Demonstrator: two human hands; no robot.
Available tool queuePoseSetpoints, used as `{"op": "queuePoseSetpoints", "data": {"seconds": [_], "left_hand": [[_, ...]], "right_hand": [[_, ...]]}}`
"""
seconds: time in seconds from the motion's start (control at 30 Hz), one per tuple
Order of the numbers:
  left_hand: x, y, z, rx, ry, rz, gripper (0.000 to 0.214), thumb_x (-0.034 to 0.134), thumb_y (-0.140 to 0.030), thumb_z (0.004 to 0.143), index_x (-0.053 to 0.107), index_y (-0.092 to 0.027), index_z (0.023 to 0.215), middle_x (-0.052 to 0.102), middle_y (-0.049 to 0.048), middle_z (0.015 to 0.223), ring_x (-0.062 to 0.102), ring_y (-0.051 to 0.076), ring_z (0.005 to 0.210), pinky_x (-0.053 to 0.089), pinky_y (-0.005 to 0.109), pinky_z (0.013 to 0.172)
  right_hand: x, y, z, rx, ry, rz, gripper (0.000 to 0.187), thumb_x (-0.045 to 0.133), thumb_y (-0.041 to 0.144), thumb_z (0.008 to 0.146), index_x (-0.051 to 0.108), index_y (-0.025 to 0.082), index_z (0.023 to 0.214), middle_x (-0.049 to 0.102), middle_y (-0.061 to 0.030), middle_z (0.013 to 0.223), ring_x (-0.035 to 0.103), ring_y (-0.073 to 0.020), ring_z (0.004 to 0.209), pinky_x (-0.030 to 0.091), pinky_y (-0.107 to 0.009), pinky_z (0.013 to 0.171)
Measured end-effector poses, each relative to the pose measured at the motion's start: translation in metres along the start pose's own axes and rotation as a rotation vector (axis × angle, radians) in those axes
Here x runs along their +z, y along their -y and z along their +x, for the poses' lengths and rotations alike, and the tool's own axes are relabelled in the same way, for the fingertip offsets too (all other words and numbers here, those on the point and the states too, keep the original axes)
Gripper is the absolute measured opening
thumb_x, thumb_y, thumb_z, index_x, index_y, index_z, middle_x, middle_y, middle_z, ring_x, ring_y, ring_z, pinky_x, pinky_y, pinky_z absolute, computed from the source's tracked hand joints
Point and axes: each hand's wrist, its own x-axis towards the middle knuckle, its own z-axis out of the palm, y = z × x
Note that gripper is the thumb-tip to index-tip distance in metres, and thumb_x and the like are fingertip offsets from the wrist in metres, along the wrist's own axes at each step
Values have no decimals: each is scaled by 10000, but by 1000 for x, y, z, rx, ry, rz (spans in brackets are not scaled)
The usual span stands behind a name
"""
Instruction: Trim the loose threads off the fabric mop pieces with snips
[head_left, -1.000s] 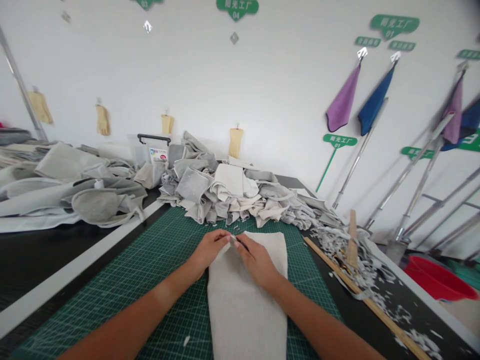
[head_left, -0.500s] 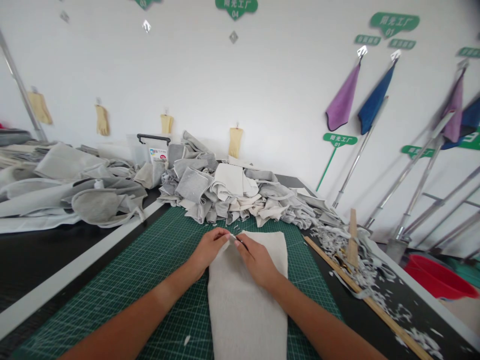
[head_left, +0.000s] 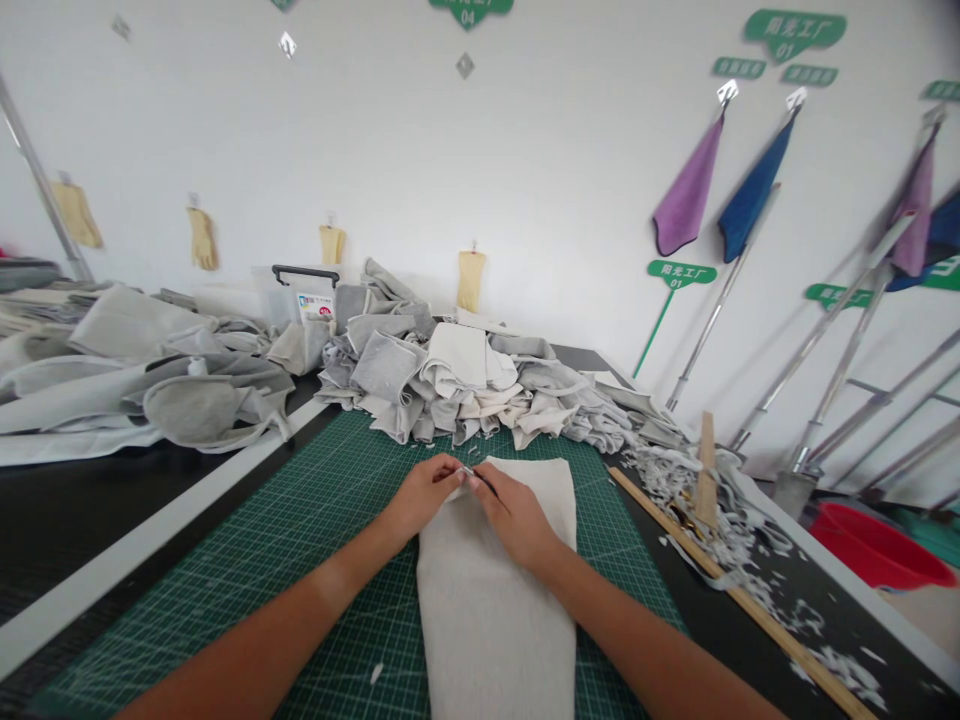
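Observation:
A pale beige cloth piece point(head_left: 499, 600) lies lengthwise on the green cutting mat point(head_left: 330, 520). My left hand point(head_left: 426, 492) pinches its upper left corner between thumb and fingers. My right hand point(head_left: 514, 515) is closed on a small, slim dark tool point(head_left: 486, 482) with a bright metal tip, whose exact kind I cannot make out. The tip meets the cloth corner right at my left fingertips. Fingers cover most of the corner and the tool.
Behind the mat rises a heap of grey and beige cloth pieces point(head_left: 450, 375). More fabric point(head_left: 135, 370) is piled at left beside a clear box point(head_left: 311, 295). At right lie a wooden strip point(head_left: 750, 605), white scraps point(head_left: 727, 510) and a red basin point(head_left: 874, 545).
Both hands stay at the cloth's corner. The tool's tip has shifted slightly against my left fingertips, and the view has tilted down a little.

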Motion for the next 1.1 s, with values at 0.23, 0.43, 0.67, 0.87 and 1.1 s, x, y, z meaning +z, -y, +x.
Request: {"op": "queuePoseSetpoints", "data": {"seconds": [0.23, 0.43, 0.67, 0.87, 1.1], "left_hand": [[2, -7, -1, -21, 37, -65, 253, 631, -343, 811, 699, -139, 944, 734, 87, 960, 669, 221, 927, 489, 312, 869], [2, -11, -2, -34, -15, -34, 280, 625, -381, 812, 716, -144, 932, 742, 88, 962, 671, 226, 916, 496, 313, 849], [3, -11, -3, -53, -13, -56, 302, 640, -394, 799, 732, -145, 942, 752, 90, 974, 681, 231, 916, 502, 319, 856], [3, -10, -3, -49, -17, -71, 299, 649, -395, 793, 747, -148, 930, 758, 88, 971, 683, 234, 923, 502, 322, 862], [3, -9, -4, -62, -24, -86, 275, 661, -370, 786, 752, -143, 912, 762, 82, 950, 683, 224, 901, 499, 308, 849]], "right_hand": [[-1, -1, 0, 0, 9, -8, 298, 350, 422, 1039, 592, 250, 1018, 639, 0, 882, 577, -171, 791, 403, -259, 717], [-1, 0, 0, 1, 7, 0, 309, 342, 436, 1041, 589, 250, 1034, 640, 2, 881, 580, -168, 790, 407, -260, 724], [-1, -1, 0, 21, 7, -10, 317, 345, 451, 1037, 590, 250, 1032, 641, 5, 870, 579, -166, 779, 409, -257, 716], [-1, 1, 0, 17, 12, -14, 339, 321, 442, 1040, 596, 245, 1039, 651, -13, 896, 591, -180, 804, 423, -275, 735], [-1, 3, 0, -6, 20, -7, 324, 325, 423, 1042, 593, 242, 1042, 653, -22, 910, 597, -186, 821, 424, -280, 746]]}}
